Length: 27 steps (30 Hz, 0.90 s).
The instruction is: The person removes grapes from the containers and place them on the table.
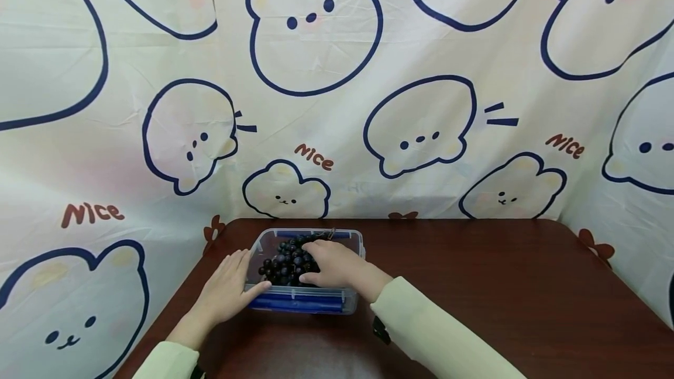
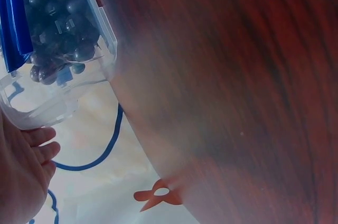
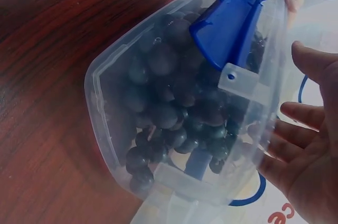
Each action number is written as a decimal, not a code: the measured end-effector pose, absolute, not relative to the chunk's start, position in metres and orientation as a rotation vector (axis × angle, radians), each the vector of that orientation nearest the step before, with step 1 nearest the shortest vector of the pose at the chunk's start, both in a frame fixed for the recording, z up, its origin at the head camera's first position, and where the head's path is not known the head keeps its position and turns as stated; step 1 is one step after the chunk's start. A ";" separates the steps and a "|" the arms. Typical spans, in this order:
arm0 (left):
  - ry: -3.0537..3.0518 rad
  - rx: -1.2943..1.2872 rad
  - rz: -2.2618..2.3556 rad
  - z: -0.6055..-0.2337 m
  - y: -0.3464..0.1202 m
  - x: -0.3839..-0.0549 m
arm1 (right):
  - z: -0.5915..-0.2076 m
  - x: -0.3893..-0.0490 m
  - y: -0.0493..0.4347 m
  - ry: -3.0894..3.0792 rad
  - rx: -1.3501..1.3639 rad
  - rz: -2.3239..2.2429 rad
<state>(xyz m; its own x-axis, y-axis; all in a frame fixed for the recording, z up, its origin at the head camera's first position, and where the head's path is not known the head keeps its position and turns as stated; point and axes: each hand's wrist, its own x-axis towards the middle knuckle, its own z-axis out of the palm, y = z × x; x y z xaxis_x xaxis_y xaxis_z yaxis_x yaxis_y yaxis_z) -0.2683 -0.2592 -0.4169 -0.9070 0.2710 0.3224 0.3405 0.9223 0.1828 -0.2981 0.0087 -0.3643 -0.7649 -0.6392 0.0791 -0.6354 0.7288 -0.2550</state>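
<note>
A bunch of dark grapes (image 1: 286, 262) lies in a clear plastic box (image 1: 360, 243) with blue clasps (image 1: 295, 302). My left hand (image 1: 223, 288) rests against the box's left side, fingers straight, its thumb by the front corner of the rim. Over the right part of the bunch, my right hand (image 1: 337, 263) reaches in with thumb and fingers spread. Through the box wall, the right wrist view shows the grapes (image 3: 163, 113) beside the loosely bent fingers of that hand (image 3: 311, 145). Some of its fingertips are blurred by the plastic.
The box stands near the back left of a dark reddish-brown wooden table (image 1: 474, 285). Behind the table and along its sides hangs a pale cloth (image 1: 337, 133) printed with blue-outlined bear faces. No lid shows on the box.
</note>
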 end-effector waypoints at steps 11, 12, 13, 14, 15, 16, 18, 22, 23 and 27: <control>-2.801 -0.455 -0.337 -0.418 -0.260 -0.268 | -0.370 -0.305 -0.008 2.896 -0.940 -0.376; -2.801 -0.453 -0.336 -0.418 -0.261 -0.268 | -0.371 -0.306 -0.010 2.894 -0.935 -0.374; -2.801 -0.455 -0.335 -0.419 -0.260 -0.269 | -0.372 -0.307 -0.010 2.893 -0.929 -0.376; -2.801 -0.456 -0.335 -0.419 -0.259 -0.270 | -0.373 -0.308 -0.011 2.893 -0.921 -0.377; -2.801 -0.458 -0.335 -0.419 -0.259 -0.270 | -0.374 -0.309 -0.011 2.891 -0.915 -0.382; -2.802 -0.460 -0.333 -0.420 -0.258 -0.270 | -0.374 -0.310 -0.011 2.887 -0.908 -0.389; -2.805 -0.461 -0.330 -0.420 -0.258 -0.271 | -0.375 -0.310 -0.012 2.874 -0.897 -0.400; -2.813 -0.455 -0.324 -0.418 -0.258 -0.269 | -0.375 -0.310 -0.016 2.854 -0.870 -0.400; -2.814 -0.453 -0.323 -0.417 -0.258 -0.269 | -0.375 -0.310 -0.018 2.851 -0.864 -0.398; -2.817 -0.449 -0.322 -0.416 -0.259 -0.268 | -0.374 -0.311 -0.024 2.846 -0.838 -0.394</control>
